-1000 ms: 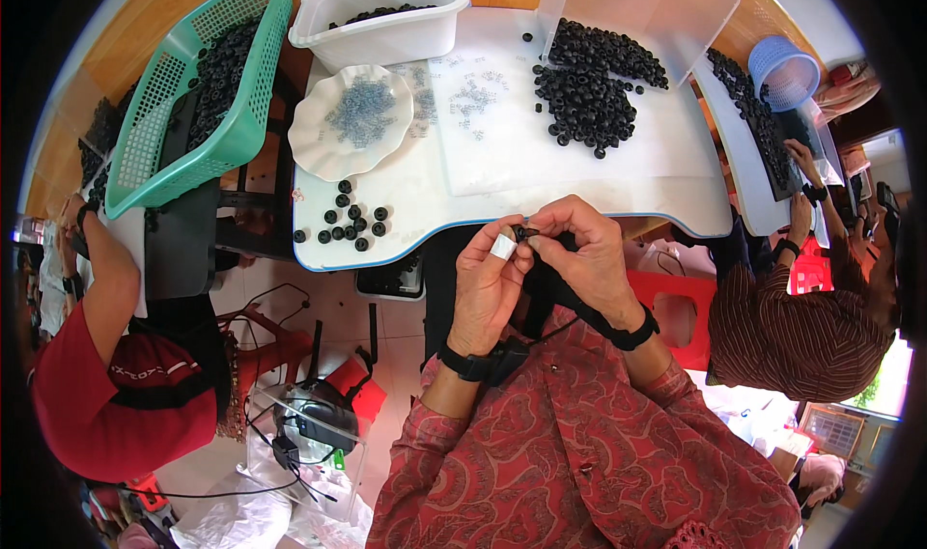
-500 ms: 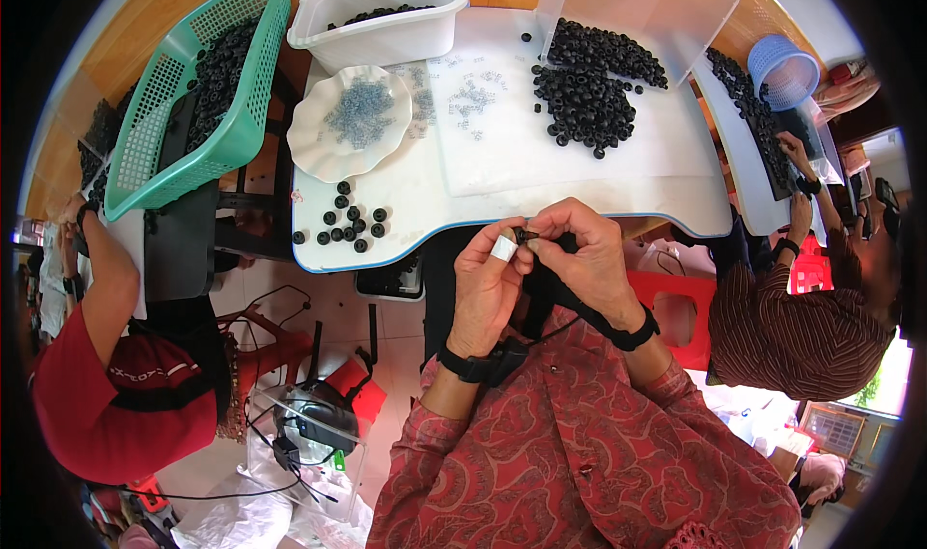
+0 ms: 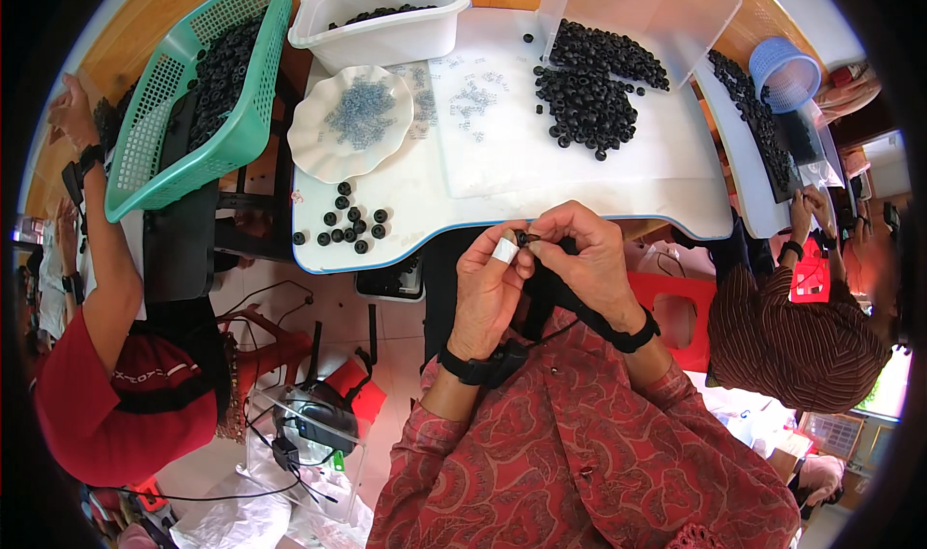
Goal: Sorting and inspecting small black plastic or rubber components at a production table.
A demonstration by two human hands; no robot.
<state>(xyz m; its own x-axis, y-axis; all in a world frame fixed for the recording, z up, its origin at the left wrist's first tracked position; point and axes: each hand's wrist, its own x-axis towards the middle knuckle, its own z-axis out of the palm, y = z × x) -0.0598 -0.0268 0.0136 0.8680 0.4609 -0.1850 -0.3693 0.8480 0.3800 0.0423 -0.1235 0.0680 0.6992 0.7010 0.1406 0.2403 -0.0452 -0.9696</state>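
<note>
Just beyond the table's near edge, my left hand [image 3: 483,293] and my right hand [image 3: 594,264] meet, fingertips pinched together on a small round black part [image 3: 522,238]. My fingers partly cover it. White tape wraps a digit of my left hand. Several similar black parts [image 3: 359,226] lie loose at the table's front left. Behind them, a white wavy-edged plate [image 3: 307,141] holds small clear bluish pieces [image 3: 361,114]. A large heap of black parts [image 3: 584,110] covers the table's right half.
A white tub [image 3: 386,47] and a tilted clear plastic bin [image 3: 666,18] stand at the back of the white table [image 3: 541,187]. To the left is a green basket [image 3: 198,177] of black parts. Co-workers sit left and right; a blue basket [image 3: 784,71] stands far right.
My hands stay nearly in place, and the black part shows more between the fingertips. The left co-worker's hand has risen beside the green basket; the right co-worker's hands have come together nearer their body.
</note>
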